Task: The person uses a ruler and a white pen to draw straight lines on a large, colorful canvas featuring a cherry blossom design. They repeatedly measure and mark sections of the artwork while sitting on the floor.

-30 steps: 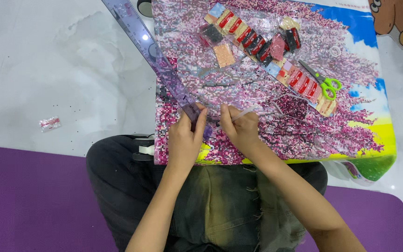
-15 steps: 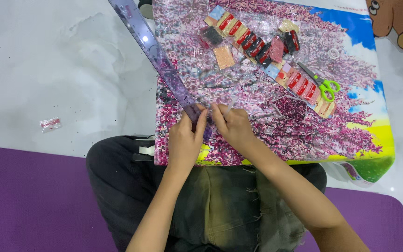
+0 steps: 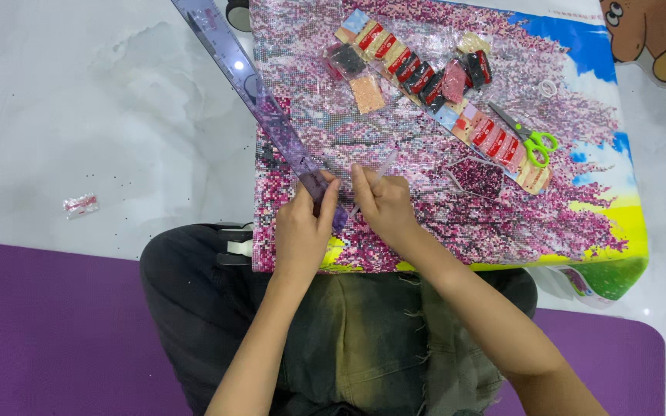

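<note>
Your left hand point(image 3: 304, 227) pinches the near end of the purple ruler point(image 3: 260, 100), which runs away up-left. Just right of it, your right hand point(image 3: 383, 204) is curled around what looks like a clear pen point(image 3: 385, 163) on the mosaic canvas point(image 3: 441, 200).

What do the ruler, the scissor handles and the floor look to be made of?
Ruler: clear purple-tinted plastic, glossy; the picture beneath shows through it. The left hand presses on it.
Scissor handles: bright green, smooth, probably moulded plastic; the blades look like grey metal.
Floor: pale and veined with a soft sheen, likely polished stone or tile; which one cannot be told.
</note>
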